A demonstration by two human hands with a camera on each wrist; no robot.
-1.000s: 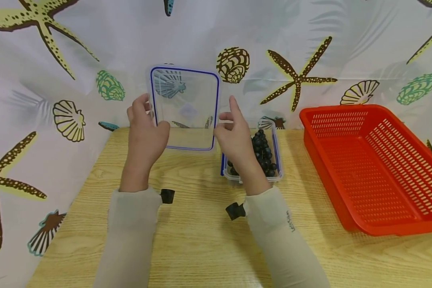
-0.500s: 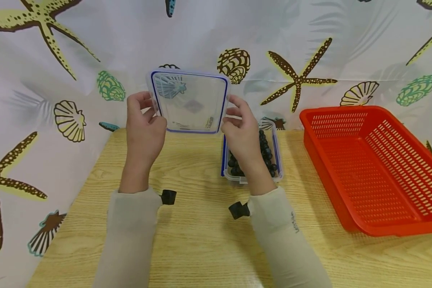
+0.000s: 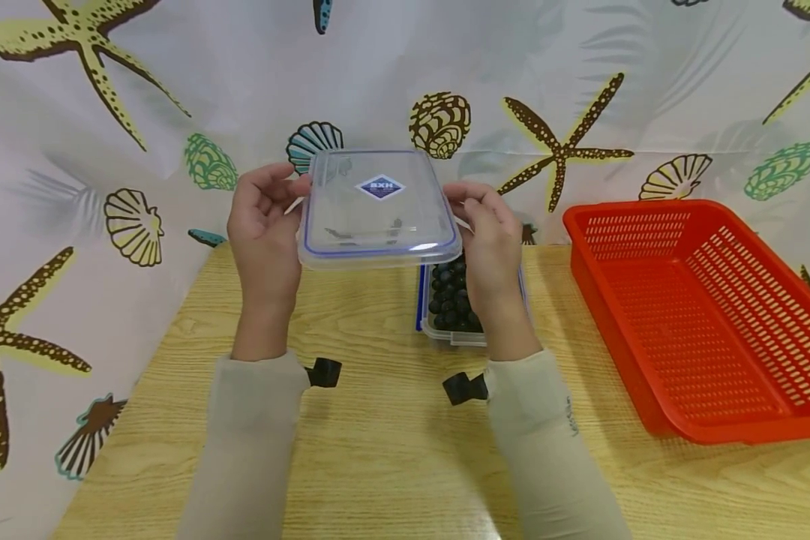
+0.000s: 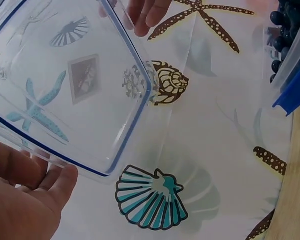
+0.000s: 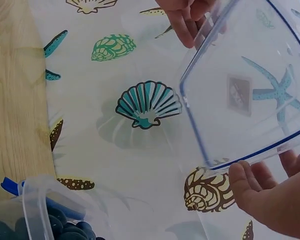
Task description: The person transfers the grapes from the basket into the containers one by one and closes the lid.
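Note:
A clear plastic lid (image 3: 371,217) with a blue seal and a blue diamond label marked BXH is held up above the table in the head view. My left hand (image 3: 266,232) grips its left edge, and my right hand (image 3: 491,240) grips the right edge. Both wrist views show fingers curled at the rim of the lid, its underside facing those cameras. Below and behind my right hand stands a clear container (image 3: 469,339) with a blue flap on its left side. Dark grapes (image 3: 448,300) fill it; the lid and right hand hide part of them.
On the right of the wooden table (image 3: 378,450) stands a red plastic basket (image 3: 610,322) with slotted walls. A white curtain (image 3: 513,45) printed with shells and starfish hangs behind the table and down the left side.
The lid has tipped from nearly upright to nearly flat, its label now facing up. My right hand has moved right and taken hold of the lid's right edge; the left hand keeps its grip.

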